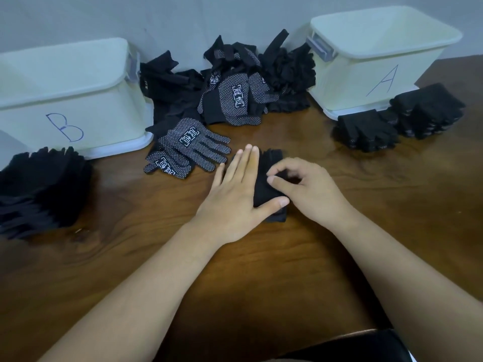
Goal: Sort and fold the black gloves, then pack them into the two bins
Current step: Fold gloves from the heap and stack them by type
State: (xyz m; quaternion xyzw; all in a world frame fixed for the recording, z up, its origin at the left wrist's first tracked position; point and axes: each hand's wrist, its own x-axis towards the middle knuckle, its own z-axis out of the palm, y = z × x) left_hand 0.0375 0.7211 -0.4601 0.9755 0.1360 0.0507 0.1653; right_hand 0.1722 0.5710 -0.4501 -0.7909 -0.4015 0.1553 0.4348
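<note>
Grey wall (183,17) backs a dark wooden tabletop (261,270). Along the far edge stand two pale bins. Bin B (104,118) is toward the far left corner and bin A (352,82) toward the far right. A loose heap of unsorted gloves (235,74) lies between them against the wall.

A dotted pair (190,150) lies flat just in front of the heap. Folded stacks (366,134) sit at the foot of bin A, and another dark stack (41,189) lies by the left edge in front of bin B.

The step in hand appears to be folding a plain black glove (264,189) near the middle of the tabletop. The left hand (235,194) lies flat on it, fingers straight and together, with the thumb laid across its near end. The right hand (300,184) has thumb and forefinger curled in and seems to be pinching the fabric at the glove's right side.

To fold it well, the flat hand should hold its weight on the glove so the lower layer cannot slide on the smooth wood. The pinching hand should then draw its edge over until the edges meet squarely. A firm press along the crease before letting go should stop the knit springing open.

The folded glove likely belongs with the plain stacks rather than the dotted ones. Which bin takes which kind cannot be told from here, and both bins' insides are out of sight.
</note>
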